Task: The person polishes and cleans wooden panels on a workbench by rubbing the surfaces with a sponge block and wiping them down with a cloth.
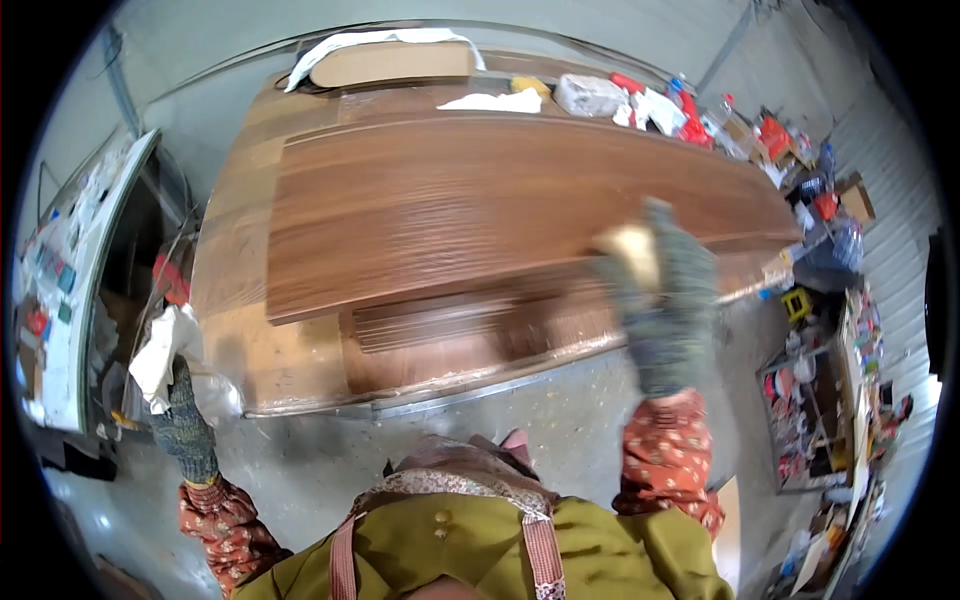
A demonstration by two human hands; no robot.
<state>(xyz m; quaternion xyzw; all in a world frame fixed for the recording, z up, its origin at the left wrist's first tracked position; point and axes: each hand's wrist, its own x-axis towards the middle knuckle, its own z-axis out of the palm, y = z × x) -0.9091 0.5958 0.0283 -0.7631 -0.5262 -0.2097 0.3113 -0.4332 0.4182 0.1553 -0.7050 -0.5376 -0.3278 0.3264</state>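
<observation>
A long brown wood-grain panel [480,190] lies across the workbench. Over its front right part is my right hand [676,300] in a dark knitted glove, smeared by motion, closed around a pale yellow wad [634,250]; whether that is a sponge or a folded cloth I cannot tell. Off the bench's left front corner, my left hand [184,425], gloved the same way, grips a crumpled white cloth [165,358]. A second brown piece with grooved lines [430,325] shows beneath the panel's front edge.
The workbench top [235,240] has a worn wooden surface. Along its far edge lie a tan board [400,65], white cloth scraps [490,102] and a wrapped bundle [590,95]. A cluttered white table [95,250] stands left; loaded shelves [810,410] stand right.
</observation>
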